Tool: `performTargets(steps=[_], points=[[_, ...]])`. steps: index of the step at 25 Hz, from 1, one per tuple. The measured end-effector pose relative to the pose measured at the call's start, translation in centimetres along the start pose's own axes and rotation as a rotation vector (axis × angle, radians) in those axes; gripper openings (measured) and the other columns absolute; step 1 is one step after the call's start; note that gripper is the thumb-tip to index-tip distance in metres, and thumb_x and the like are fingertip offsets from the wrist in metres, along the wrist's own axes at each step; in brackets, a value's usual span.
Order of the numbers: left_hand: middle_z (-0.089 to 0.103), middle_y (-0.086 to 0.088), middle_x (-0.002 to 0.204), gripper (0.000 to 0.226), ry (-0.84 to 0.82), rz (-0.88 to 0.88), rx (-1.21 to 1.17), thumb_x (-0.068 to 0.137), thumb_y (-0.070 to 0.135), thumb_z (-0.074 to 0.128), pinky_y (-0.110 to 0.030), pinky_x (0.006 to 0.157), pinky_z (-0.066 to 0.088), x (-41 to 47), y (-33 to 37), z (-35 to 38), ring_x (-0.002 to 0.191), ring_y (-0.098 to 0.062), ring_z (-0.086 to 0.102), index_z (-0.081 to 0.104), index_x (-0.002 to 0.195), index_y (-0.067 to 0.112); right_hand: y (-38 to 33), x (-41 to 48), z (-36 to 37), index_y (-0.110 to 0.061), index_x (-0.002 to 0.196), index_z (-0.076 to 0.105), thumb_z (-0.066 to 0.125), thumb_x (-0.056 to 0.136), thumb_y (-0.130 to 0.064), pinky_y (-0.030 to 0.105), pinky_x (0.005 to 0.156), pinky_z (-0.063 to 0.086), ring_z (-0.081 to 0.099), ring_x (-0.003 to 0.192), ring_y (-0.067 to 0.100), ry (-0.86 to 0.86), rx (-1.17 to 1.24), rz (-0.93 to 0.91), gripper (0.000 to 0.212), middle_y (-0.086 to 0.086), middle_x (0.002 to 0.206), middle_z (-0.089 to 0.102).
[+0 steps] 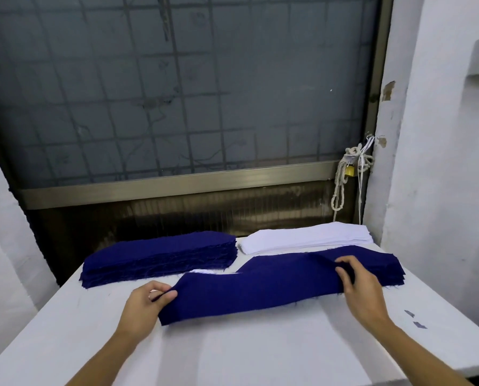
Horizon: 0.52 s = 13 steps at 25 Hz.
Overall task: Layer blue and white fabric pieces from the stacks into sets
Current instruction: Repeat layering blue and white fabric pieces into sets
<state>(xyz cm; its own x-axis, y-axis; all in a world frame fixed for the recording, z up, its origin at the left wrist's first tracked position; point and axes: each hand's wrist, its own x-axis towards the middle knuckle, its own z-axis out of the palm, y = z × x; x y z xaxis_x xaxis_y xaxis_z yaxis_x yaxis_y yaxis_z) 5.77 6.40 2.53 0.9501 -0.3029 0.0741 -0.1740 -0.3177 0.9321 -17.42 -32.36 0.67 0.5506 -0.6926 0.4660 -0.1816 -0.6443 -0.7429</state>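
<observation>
Head view: left hand (149, 299) and right hand (358, 285) each pinch an end of the blue piece (249, 291) stretched between them

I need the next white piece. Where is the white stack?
In the head view, the white stack lies far right on the table, right of the tall blue stack and behind the right hand.

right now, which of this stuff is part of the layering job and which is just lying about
For the job: blue piece, pinched by left hand and right hand; blue stack; white stack; pile beneath the piece.
Lying about: knotted rope, yellow padlock, blue scraps.
</observation>
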Motion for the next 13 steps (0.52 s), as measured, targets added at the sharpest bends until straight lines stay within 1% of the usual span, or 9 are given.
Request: performTargets(steps=[3, 6, 8, 10, 11, 13], points=[[0.073, -0.001, 0.102, 0.015, -0.027, -0.033, -0.095, 0.088, 0.014, 0.078, -0.031, 0.08, 0.058, 2.5, 3.6, 4.5, 0.099, -0.021, 0.069, 0.072, 0.102, 0.014, 1.7, 5.3, -2.1, -0.022, 0.111, 0.062, 0.055, 0.102, -0.013, 0.035, 0.076, 0.05, 0.065, 0.091, 0.019, 0.032, -0.103, 0.085, 0.015, -0.005, 0.102, 0.071], [0.072, -0.001, 0.099, 0.02, -0.076, -0.074, -0.078, 0.086, 0.015, 0.081, -0.04, 0.088, 0.059, 4.8, 5.9, 9.1, 0.098, -0.023, 0.069, 0.073, 0.104, 0.014, 3.9, 9.5, -3.7, -0.014, 0.121, 0.062, 0.05, 0.103, -0.009, 0.04, 0.085, 0.05, 0.063, 0.102, 0.031, 0.009, -0.263, 0.19, 0.022, 0.008, 0.115, 0.069], [0.077, -0.004, 0.095, 0.015, -0.122, -0.088, -0.036, 0.087, 0.017, 0.08, -0.045, 0.089, 0.06, 6.4, 6.7, 12.1, 0.094, -0.025, 0.073, 0.076, 0.1, 0.011, 5.6, 11.6, -4.6, -0.012, 0.127, 0.06, 0.048, 0.103, -0.008, 0.042, 0.089, 0.051, 0.062, 0.106, 0.035, -0.03, -0.351, 0.25, 0.026, 0.014, 0.119, 0.068], [0.078, -0.003, 0.088, 0.007, -0.148, -0.094, 0.01, 0.09, 0.019, 0.078, -0.045, 0.087, 0.061, 7.6, 7.2, 14.7, 0.088, -0.024, 0.074, 0.078, 0.092, 0.012, 7.1, 13.1, -5.1, -0.013, 0.129, 0.059, 0.047, 0.103, -0.008, 0.042, 0.088, 0.052, 0.061, 0.103, 0.035, -0.054, -0.412, 0.287, 0.029, 0.016, 0.118, 0.066], [0.078, -0.003, 0.086, 0.009, -0.158, -0.096, 0.041, 0.091, 0.021, 0.077, -0.044, 0.085, 0.061, 8.0, 7.3, 15.7, 0.087, -0.024, 0.074, 0.078, 0.089, 0.013, 7.7, 13.5, -5.3, -0.013, 0.129, 0.059, 0.046, 0.103, -0.009, 0.042, 0.085, 0.052, 0.061, 0.101, 0.035, -0.063, -0.439, 0.301, 0.029, 0.016, 0.116, 0.064], [0.077, -0.006, 0.087, 0.019, -0.181, -0.097, 0.147, 0.094, 0.025, 0.074, -0.044, 0.083, 0.06, 8.7, 7.0, 17.2, 0.087, -0.025, 0.073, 0.077, 0.087, 0.008, 8.8, 14.0, -5.5, -0.015, 0.128, 0.059, 0.044, 0.103, -0.011, 0.04, 0.081, 0.053, 0.06, 0.098, 0.035, -0.081, -0.502, 0.32, 0.029, 0.017, 0.114, 0.062]])
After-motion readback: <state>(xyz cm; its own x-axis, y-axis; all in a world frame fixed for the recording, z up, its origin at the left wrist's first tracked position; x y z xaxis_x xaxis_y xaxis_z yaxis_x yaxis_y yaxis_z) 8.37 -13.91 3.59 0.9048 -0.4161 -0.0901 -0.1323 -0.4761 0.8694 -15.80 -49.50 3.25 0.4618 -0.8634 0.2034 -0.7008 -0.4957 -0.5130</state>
